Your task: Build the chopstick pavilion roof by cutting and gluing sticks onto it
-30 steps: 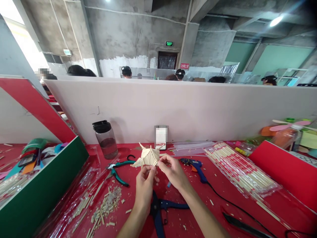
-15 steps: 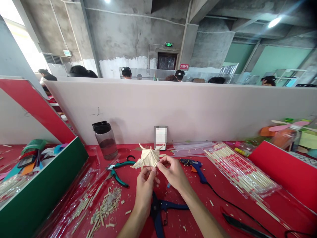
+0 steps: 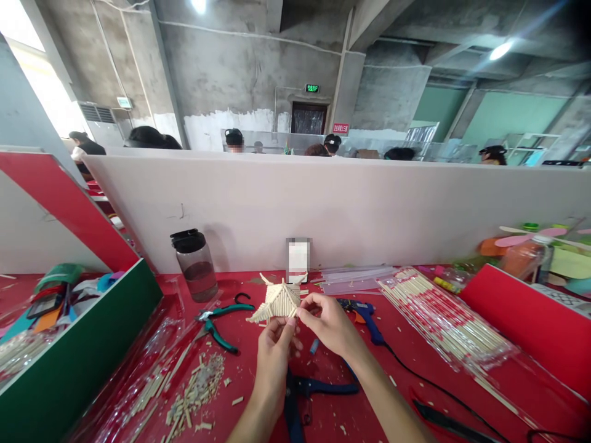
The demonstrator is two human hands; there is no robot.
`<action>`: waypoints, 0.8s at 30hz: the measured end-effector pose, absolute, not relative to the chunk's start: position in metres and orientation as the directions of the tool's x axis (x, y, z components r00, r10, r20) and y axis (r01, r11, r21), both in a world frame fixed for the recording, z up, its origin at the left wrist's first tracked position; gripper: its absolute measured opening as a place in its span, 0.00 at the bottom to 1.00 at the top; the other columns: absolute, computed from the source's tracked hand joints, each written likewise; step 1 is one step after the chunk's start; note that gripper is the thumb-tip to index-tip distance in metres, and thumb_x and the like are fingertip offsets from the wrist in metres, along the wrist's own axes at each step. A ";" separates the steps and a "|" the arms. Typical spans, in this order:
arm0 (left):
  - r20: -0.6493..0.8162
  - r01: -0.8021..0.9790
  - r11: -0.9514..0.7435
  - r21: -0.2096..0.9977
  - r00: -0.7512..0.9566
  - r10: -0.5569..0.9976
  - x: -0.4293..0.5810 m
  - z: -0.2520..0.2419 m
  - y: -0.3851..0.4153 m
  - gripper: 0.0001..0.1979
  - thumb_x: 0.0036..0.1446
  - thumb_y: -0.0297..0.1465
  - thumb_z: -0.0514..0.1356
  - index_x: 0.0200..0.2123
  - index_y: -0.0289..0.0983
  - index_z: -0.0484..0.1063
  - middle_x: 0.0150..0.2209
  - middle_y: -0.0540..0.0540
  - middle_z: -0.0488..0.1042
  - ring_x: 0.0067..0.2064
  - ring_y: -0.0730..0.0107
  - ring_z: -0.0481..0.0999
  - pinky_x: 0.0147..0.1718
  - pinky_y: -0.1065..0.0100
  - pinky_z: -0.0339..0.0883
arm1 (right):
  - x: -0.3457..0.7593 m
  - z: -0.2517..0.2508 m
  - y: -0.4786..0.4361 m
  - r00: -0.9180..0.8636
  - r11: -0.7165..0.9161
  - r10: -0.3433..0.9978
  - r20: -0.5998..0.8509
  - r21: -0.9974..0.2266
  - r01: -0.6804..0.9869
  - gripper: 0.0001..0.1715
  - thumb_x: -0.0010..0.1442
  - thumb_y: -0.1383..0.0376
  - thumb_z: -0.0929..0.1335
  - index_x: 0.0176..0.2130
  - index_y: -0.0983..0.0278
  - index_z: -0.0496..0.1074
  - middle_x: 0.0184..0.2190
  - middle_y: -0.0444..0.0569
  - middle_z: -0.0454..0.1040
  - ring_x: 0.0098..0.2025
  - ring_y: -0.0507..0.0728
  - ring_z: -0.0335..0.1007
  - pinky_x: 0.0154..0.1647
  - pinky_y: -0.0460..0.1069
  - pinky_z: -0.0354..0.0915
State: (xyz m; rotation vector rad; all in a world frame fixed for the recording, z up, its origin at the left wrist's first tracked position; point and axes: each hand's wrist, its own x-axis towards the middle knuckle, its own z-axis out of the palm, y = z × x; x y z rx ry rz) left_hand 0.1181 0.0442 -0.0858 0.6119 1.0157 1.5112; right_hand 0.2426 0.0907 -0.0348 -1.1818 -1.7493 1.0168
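Observation:
A small pale model roof [image 3: 282,298] built from thin wooden sticks, with upturned corners, is held up above the table. My left hand [image 3: 277,344] is closed on its lower edge, thumb and fingers pinching it from below. At the lower right corner of the roof, the thumb and forefinger of my right hand [image 3: 329,321] are pinched together. Whether a separate short stick sits between those fingertips I cannot tell. Beneath my hands lies a dark blue hand cutter [image 3: 323,386], partly hidden by my left forearm.
Green-handled pliers [image 3: 220,323], stick offcuts [image 3: 201,381] and a drink bottle [image 3: 194,267] are on the left. A blue glue gun [image 3: 367,317] with a cable and packed sticks [image 3: 443,314] lie right. A phone-like device [image 3: 298,259] leans against the white partition [image 3: 369,209].
The view has shifted slightly, so the table sits a little lower in it. Both hands keep their hold at nearly the same place on the model roof.

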 end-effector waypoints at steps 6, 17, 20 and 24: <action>-0.245 -0.592 0.094 0.800 -0.181 0.952 0.125 -0.081 0.039 0.27 0.36 0.46 0.78 0.30 0.34 0.74 0.24 0.54 0.71 0.21 0.80 0.67 0.20 0.78 0.60 | 0.252 -0.034 0.092 -0.319 0.270 0.935 0.157 -0.898 0.347 0.06 0.59 0.63 0.69 0.32 0.63 0.72 0.30 0.46 0.77 0.34 0.57 0.75 0.35 0.48 0.67; -0.207 -0.514 0.073 0.854 -0.208 0.956 0.123 -0.085 0.040 0.28 0.37 0.50 0.76 0.30 0.34 0.74 0.24 0.53 0.73 0.20 0.80 0.66 0.20 0.77 0.60 | 0.253 -0.031 0.090 -0.339 0.315 0.924 0.180 -0.858 0.404 0.05 0.61 0.64 0.68 0.33 0.63 0.72 0.31 0.47 0.78 0.34 0.57 0.75 0.35 0.47 0.65; -0.197 -0.498 0.063 0.865 -0.221 0.955 0.123 -0.084 0.041 0.28 0.36 0.50 0.77 0.29 0.34 0.73 0.24 0.53 0.73 0.20 0.80 0.66 0.19 0.77 0.59 | 0.251 -0.032 0.090 -0.324 0.311 0.929 0.181 -0.856 0.413 0.04 0.60 0.65 0.68 0.32 0.63 0.71 0.31 0.47 0.78 0.34 0.57 0.75 0.35 0.47 0.65; -0.176 -0.482 0.052 0.875 -0.215 0.961 0.122 -0.083 0.042 0.26 0.40 0.48 0.76 0.30 0.34 0.73 0.25 0.53 0.74 0.20 0.81 0.66 0.18 0.77 0.58 | 0.249 -0.032 0.090 -0.309 0.300 0.934 0.181 -0.865 0.401 0.04 0.60 0.66 0.68 0.32 0.63 0.71 0.31 0.46 0.78 0.34 0.56 0.74 0.35 0.47 0.65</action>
